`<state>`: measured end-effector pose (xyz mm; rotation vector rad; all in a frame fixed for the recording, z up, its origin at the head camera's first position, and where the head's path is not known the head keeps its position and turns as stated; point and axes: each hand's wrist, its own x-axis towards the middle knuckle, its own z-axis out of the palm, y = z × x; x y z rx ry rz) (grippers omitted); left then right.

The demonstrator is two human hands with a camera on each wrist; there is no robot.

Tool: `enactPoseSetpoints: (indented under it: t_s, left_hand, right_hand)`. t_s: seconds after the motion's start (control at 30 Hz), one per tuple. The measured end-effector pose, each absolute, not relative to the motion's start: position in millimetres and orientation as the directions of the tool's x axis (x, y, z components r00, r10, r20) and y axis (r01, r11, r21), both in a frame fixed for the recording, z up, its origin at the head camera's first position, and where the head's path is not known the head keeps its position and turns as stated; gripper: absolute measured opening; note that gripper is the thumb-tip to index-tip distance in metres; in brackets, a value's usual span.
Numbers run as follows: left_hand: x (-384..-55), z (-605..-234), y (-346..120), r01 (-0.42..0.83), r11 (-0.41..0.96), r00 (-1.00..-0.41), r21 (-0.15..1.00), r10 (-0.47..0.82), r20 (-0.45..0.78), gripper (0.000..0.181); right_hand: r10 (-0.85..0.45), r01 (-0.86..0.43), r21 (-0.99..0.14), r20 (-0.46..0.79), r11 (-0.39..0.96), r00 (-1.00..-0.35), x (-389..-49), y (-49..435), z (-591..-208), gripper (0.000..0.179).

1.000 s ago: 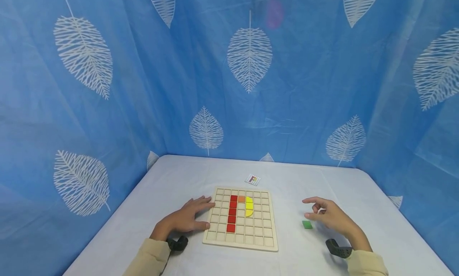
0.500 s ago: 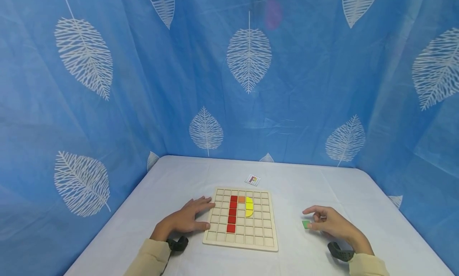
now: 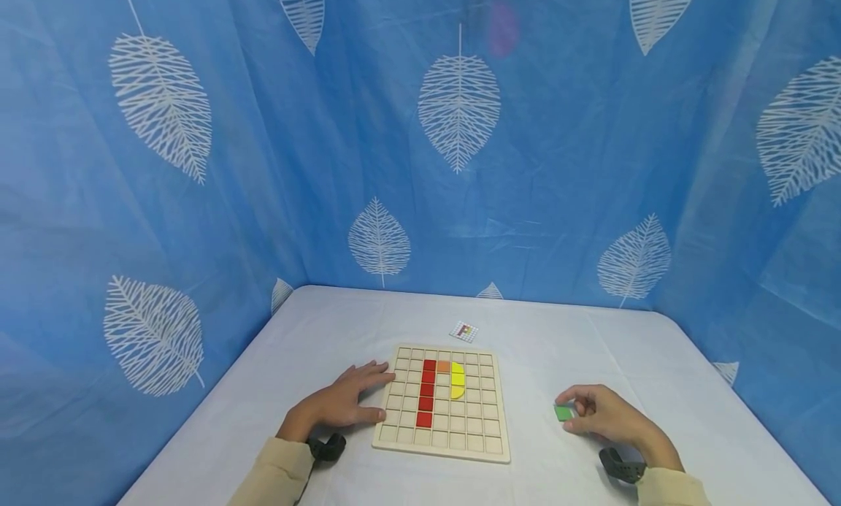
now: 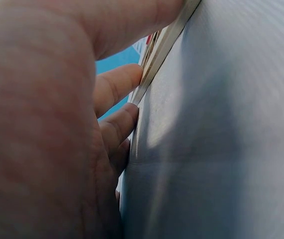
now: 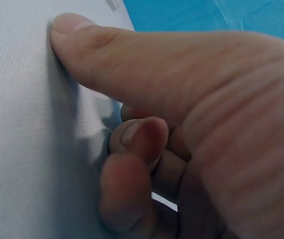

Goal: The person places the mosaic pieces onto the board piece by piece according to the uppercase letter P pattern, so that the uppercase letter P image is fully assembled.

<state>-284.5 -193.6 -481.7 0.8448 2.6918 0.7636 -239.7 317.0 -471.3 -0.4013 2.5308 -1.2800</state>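
On the white table lies a square wooden grid board (image 3: 460, 442). Set in its cells are a column of red tiles (image 3: 426, 391), an orange tile (image 3: 443, 366) and yellow pieces (image 3: 458, 380) with rounded outer corners. My left hand (image 3: 342, 399) rests at the board's left edge, fingers spread and the fingertips touching the rim. To the right of the board, my right hand (image 3: 607, 417) has a small green tile (image 3: 563, 413) between thumb and index finger, one at each side. In the right wrist view the thumb (image 5: 82, 47) reaches the cloth and the tile is hidden.
A small pattern card (image 3: 464, 331) lies behind the board. White cloth covers the table (image 3: 525, 491), and a blue curtain (image 3: 525, 163) with white leaves stands around its back and sides. Both wrists carry black bands (image 3: 327, 447).
My right hand has come down to the green tile, with the thumb shifting from over the tile to its near side. The left hand and the board stay put.
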Motion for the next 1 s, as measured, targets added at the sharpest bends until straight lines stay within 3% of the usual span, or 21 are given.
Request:
enactPoseSetpoints:
  t_s: [0.67,1.0]
  left_hand:
    - [-284.9,-483.6,-192.5,0.462,0.698,-0.814,0.548,0.579,-0.051,0.078]
    - [-286.1,-484.5,-193.6,0.450,0.716,-0.823,0.534,0.565,-0.064,0.076]
  right_hand:
    - [-0.358,-0.138,-0.784,-0.113,0.605,-0.927,-237.9,314.7,-471.6,0.032]
    - [-0.318,-0.117,-0.786,-0.106,0.608,-0.942,-239.7,309.5,-471.4,0.040]
